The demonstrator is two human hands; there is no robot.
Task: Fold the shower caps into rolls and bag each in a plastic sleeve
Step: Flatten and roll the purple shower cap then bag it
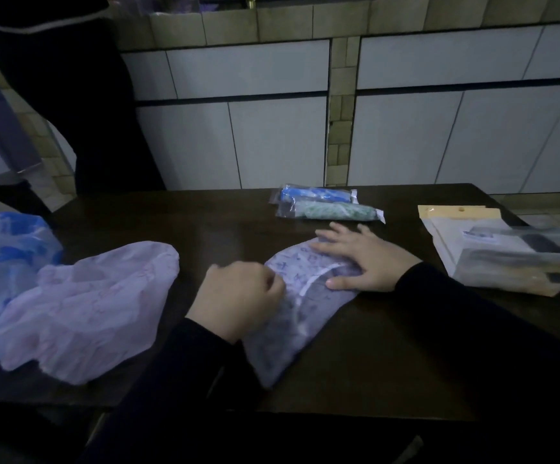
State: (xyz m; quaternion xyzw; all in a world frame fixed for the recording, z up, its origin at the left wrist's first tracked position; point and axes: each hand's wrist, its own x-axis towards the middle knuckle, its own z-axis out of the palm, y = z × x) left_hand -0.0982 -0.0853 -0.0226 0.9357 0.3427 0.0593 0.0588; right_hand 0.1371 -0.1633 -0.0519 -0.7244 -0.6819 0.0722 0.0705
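The pale purple shower cap (300,309) lies folded flat in a long curved strip on the dark wooden table (389,346), right in front of you. Your right hand (365,259) rests on its far end with fingers spread flat, pressing it down; your left hand (238,294) sits at its near-left edge with fingers curled, apparently pinching the film, though the exact contact is dim and blurred. Judge this cap as very light, thin and limp, likely slippery against itself, so it will spring open if you let go. Take it by the folded edge near the white elastic band, which shows as a pale line through the film, and keep one palm pinning the strip while the other starts the roll.

To your left wait a pink shower cap (87,306) and, touching it, a blue patterned cap (7,249), both puffed and unfolded. At the far side of the table lie two finished rolls in sleeves, a blue roll (315,194) just beside a green roll (332,212). A stack of empty plastic sleeves (492,252) sits to your right, well apart from the cap. The tabletop looks smooth and a little glossy, so expect film to slide. The room is dim, with tiled white cabinet fronts (271,135) behind the table and someone in dark clothes (71,95) standing at the far left
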